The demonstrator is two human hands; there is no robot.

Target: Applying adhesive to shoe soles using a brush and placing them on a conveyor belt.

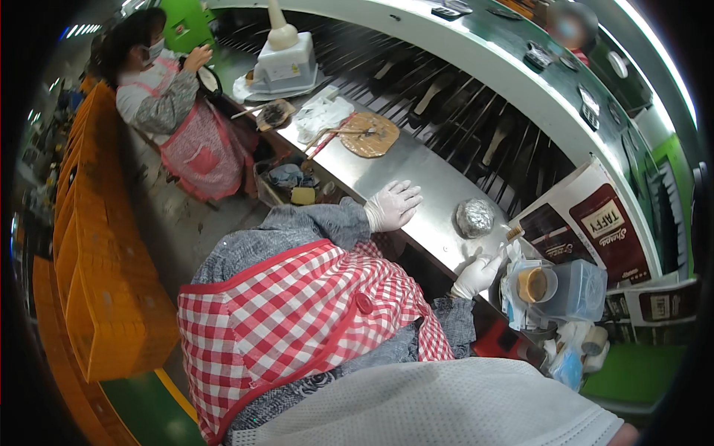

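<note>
My left hand (394, 206), in a white glove, lies palm down on the metal bench top (439, 182), fingers stretched and nothing in it. At the bench's near edge on the right is my gloved right hand (478, 276). Its thumb and fingers look apart, and I see nothing held in it. Just beyond it sits a round bundle (474, 218) with a shiny, foil-like wrap. A short wooden-ended tool (515, 233) stands beside the right fingers. Farther left, a brown round pad (370, 134) lies with thin brushes (332, 136) across it, next to a crumpled white cloth (322, 119).
A clear plastic tub (576, 290) and a cup (534, 284) stand at the right by a printed carton (595, 219). Rods fill a dark rack (428, 93) behind the bench. Orange bins (111, 312) line the left, where a co-worker (186, 111) holds a round object.
</note>
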